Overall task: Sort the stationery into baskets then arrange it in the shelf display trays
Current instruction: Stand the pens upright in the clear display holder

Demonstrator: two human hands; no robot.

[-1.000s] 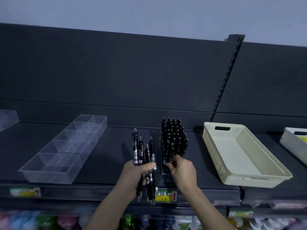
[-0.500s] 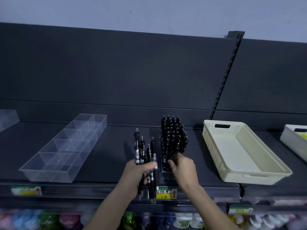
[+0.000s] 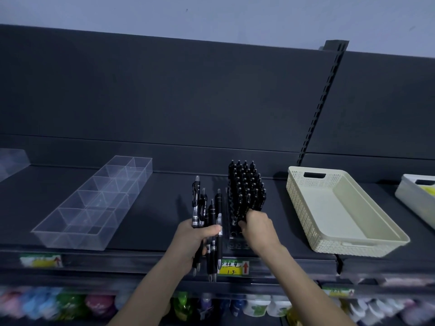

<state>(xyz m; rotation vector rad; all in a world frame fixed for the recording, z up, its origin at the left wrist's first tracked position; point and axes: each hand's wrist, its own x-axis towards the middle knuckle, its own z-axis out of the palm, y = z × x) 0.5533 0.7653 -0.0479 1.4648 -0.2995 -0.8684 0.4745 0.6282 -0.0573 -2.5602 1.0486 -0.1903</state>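
Note:
My left hand [image 3: 193,241] grips a bunch of several black pens [image 3: 208,215], held upright above the dark shelf [image 3: 153,208]. Just to its right stands a clear pen display tray [image 3: 237,243] packed with upright black pens [image 3: 246,184]. My right hand [image 3: 257,228] is at the front rows of that tray, fingers curled among the pens there; what exactly they hold is hidden. A cream perforated basket [image 3: 303,208] lies empty to the right.
A clear divided tray [image 3: 94,201] lies empty on the shelf's left. A white basket [image 3: 409,196] with something yellow sits at the far right edge. A yellow price label [image 3: 231,268] hangs on the shelf front. Colourful goods fill the blurred shelf below [image 3: 94,304].
My right hand has shifted slightly up and back into the tray's pens. My left hand keeps its bunch almost still.

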